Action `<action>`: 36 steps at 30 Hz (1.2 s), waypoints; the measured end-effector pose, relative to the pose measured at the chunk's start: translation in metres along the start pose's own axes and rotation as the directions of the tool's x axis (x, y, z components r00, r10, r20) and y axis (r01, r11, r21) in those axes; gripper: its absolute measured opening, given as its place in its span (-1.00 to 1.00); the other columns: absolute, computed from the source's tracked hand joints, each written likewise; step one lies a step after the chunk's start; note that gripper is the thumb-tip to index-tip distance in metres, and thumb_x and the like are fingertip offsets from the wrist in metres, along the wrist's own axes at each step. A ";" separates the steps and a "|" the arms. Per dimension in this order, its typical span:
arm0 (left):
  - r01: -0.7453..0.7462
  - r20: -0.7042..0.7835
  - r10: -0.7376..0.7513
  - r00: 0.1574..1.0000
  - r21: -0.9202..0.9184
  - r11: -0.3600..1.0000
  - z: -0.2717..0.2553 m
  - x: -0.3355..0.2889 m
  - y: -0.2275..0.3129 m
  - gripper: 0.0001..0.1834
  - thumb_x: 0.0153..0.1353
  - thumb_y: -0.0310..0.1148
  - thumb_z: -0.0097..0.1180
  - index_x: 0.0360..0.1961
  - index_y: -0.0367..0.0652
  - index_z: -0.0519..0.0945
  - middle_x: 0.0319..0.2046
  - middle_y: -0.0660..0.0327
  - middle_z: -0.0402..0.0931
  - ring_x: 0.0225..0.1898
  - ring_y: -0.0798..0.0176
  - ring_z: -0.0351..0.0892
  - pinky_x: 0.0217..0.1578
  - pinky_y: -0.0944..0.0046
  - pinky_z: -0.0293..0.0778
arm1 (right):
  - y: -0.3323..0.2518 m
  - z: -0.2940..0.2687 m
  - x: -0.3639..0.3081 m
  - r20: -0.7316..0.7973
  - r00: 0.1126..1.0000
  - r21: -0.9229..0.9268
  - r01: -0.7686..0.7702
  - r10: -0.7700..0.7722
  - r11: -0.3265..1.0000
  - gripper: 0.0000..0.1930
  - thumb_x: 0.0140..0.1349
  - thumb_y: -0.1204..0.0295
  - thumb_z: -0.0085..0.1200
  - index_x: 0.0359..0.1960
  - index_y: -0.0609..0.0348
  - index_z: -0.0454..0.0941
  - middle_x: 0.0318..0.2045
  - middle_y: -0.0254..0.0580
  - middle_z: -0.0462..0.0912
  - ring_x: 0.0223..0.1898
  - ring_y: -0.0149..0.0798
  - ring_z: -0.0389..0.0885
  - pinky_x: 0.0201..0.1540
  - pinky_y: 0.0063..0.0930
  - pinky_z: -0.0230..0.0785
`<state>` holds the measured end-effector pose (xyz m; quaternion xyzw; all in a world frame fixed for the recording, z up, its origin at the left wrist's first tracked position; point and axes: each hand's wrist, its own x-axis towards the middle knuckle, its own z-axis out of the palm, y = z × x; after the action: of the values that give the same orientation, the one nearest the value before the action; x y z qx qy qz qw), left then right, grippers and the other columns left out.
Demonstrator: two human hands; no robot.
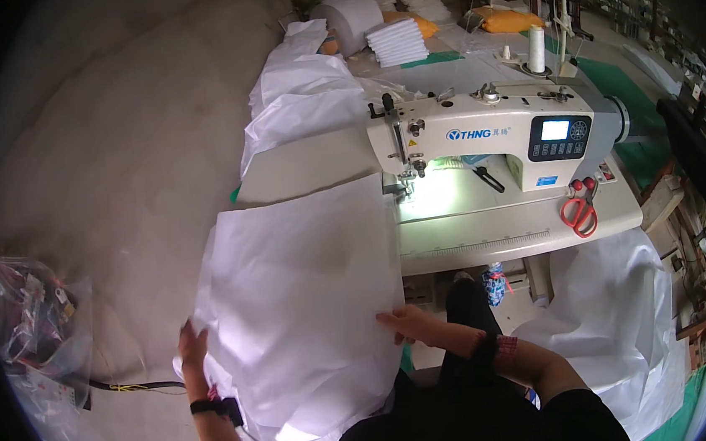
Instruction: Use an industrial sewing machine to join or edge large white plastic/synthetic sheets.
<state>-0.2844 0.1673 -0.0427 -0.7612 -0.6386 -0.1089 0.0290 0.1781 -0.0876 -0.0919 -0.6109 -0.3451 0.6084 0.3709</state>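
Note:
A broad white sheet of fabric (pixel 304 283) spreads over the left end of the sewing machine table and hangs down over my lap. At its left edge, my left hand (pixel 193 345) is closed on a fold, part of the fingers hidden. My right hand (pixel 411 325) pinches the right edge with thumb and fingers. Just beyond the sheet's far right corner stands a white sewing machine (pixel 479 125), its lamp lighting the needle area. The sheet's edge lies close beside the presser foot (pixel 401 189); whether it is under it I cannot tell.
Red-handled scissors (pixel 579 213) and small black snips (pixel 489 179) lie on the machine bed. A thread cone (pixel 536 49) stands behind. Folded white stacks (pixel 398 42) and a white roll (pixel 350 21) sit farther back. More white fabric (pixel 606 324) hangs at right; a clear plastic bag (pixel 38 315) sits left.

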 end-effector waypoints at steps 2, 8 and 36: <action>-0.274 -0.070 0.265 0.962 -0.173 0.946 0.006 0.042 0.090 -0.38 0.14 -0.17 0.09 0.17 -0.26 0.29 0.09 -0.11 0.33 0.13 -0.10 0.30 0.12 0.09 0.25 | 0.007 0.002 -0.001 0.026 0.999 -0.022 -0.046 0.047 0.999 -0.51 0.15 -0.08 0.00 -0.36 0.18 0.55 -0.63 -0.28 0.56 -0.67 -0.46 0.36 -0.63 -0.56 0.19; -0.831 -0.306 0.772 0.557 -0.197 0.521 0.065 0.081 0.373 -0.52 0.17 -0.09 0.02 0.07 -0.10 0.42 0.01 -0.02 0.41 -0.02 -0.05 0.44 -0.03 0.03 0.39 | 0.028 0.003 -0.010 0.240 0.969 -0.186 -0.007 0.052 0.983 -0.52 0.20 -0.03 -0.03 -0.34 0.22 0.59 -0.65 -0.29 0.55 -0.62 -0.44 0.46 -0.59 -0.55 0.23; -0.537 0.368 0.697 0.615 -0.453 0.712 0.070 0.122 0.498 -0.62 -0.09 -0.17 0.31 -0.27 -0.16 0.58 -0.37 0.15 0.56 -0.28 0.15 0.52 -0.20 0.12 0.37 | -0.068 -0.129 0.054 -0.438 0.685 -0.549 0.309 -0.582 0.777 -0.72 0.14 0.29 0.01 -0.26 0.28 0.52 -0.52 -0.03 0.60 -0.48 -0.05 0.59 -0.37 -0.26 0.42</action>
<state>0.2321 0.2073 -0.0393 -0.9302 -0.2921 0.0204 -0.2213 0.3105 -0.0117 -0.0604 -0.7274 -0.4806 0.1844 0.4538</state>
